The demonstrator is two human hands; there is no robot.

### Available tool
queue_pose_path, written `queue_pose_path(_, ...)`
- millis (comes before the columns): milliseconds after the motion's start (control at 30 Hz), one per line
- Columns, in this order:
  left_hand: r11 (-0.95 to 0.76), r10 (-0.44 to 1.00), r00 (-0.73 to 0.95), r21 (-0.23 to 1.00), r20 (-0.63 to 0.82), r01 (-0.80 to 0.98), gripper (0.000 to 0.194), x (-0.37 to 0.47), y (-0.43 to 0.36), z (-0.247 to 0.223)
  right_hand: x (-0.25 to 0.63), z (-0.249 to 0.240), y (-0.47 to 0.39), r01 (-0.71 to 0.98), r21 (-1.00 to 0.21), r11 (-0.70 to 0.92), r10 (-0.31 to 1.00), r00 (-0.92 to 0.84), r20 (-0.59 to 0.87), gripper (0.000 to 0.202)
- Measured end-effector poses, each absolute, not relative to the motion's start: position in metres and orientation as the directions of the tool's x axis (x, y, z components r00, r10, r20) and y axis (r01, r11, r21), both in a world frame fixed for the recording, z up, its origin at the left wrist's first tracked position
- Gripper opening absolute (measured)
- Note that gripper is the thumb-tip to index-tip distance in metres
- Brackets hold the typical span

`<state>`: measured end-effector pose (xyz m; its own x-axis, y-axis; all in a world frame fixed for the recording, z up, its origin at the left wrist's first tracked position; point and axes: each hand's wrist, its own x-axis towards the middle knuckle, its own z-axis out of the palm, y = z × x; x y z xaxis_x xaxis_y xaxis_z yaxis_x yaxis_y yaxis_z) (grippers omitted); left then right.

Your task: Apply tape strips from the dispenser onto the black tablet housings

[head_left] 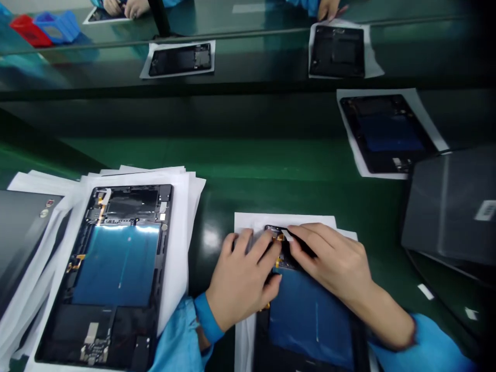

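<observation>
An opened tablet (310, 315) with a blue inner panel lies on a white sheet (251, 222) right in front of me. My left hand (242, 279) rests flat on its upper left corner, fingers spread over the sheet and frame. My right hand (333, 261) pinches a thin dark tool (300, 242) whose tip meets the small gold-coloured connectors (278, 238) at the tablet's top edge. Both of my sleeves are light blue.
A second opened tablet (116, 268) lies on a stack of white sheets (182, 206) at the left. Further tablets (387, 134) (180, 59) (337, 51) sit on sheets along the green belt (271, 160). A grey cover (449, 206) is at the right. Other people's hands (124, 8) work at the far side.
</observation>
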<state>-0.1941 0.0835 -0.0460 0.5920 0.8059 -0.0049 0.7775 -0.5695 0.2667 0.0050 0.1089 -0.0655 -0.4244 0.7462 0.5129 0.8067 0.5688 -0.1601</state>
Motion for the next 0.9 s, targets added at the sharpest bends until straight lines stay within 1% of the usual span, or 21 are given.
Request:
queue_pose_path(267,-0.567,0.807,0.591,0.28,0.0,0.775,0.049,-0.192,0.083,-0.049,0.007,-0.068,0.11,0.817,-0.159,0.555,0.773,-0.435,0.462,0.013)
queue_pose_path(533,-0.561,0.813,0.582,0.29,0.014,0.776,0.049,-0.192,0.082,-0.05,0.003,-0.066,0.111,0.807,-0.131,0.575,0.764,-0.473,0.44,0.01)
queue_pose_path(767,-0.557,0.818,0.575,0.293,0.029,0.777,0.048,-0.192,0.081,-0.046,0.002,-0.065,0.111,0.788,-0.1,0.607,0.74,-0.515,0.431,0.012)
queue_pose_path(833,-0.555,0.819,0.573,0.307,0.039,0.773,0.048,-0.193,0.081,-0.046,0.002,-0.062,0.112,0.776,-0.079,0.626,0.727,-0.543,0.42,0.014)
queue_pose_path(900,-0.539,0.831,0.553,0.328,0.06,0.776,0.05,-0.194,0.081,-0.047,0.001,-0.058,0.111,0.765,-0.027,0.644,0.712,-0.586,0.386,0.016)
